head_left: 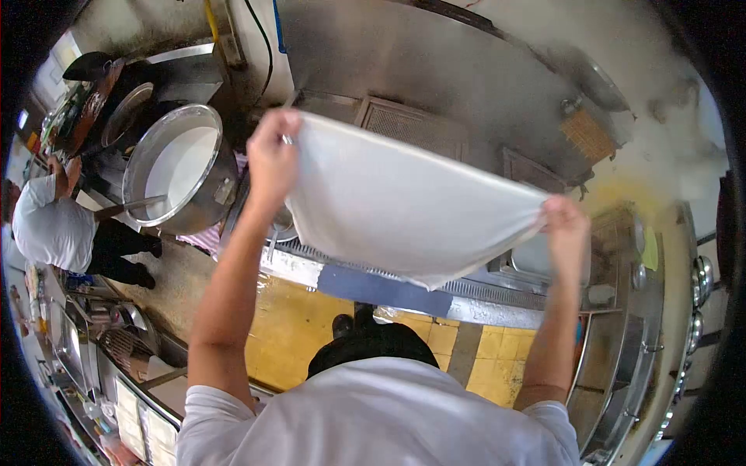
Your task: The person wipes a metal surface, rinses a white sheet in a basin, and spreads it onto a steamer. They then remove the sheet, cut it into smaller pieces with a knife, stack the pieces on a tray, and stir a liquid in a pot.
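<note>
A white cloth (404, 206) is stretched in the air in front of me, its upper edge taut and its lower part hanging to a point. My left hand (273, 151) is closed on the cloth's upper left corner, and a ring shows on one finger. My right hand (566, 225) grips the upper right corner, slightly blurred and lower than the left. Behind the cloth lies a steel cooking counter (497, 309), partly hidden by it. Just left of my left hand stands a large metal pot (219, 198) filled with white liquid (186, 159).
A long-handled ladle (136, 206) leans in the pot. At far left, a person in a white shirt (50, 225) stands by the stoves. Steam hangs over the counter's back. A wire basket (588, 133) hangs at right, above a steel shelf unit (622, 349). The yellow tiled floor (291, 334) looks wet.
</note>
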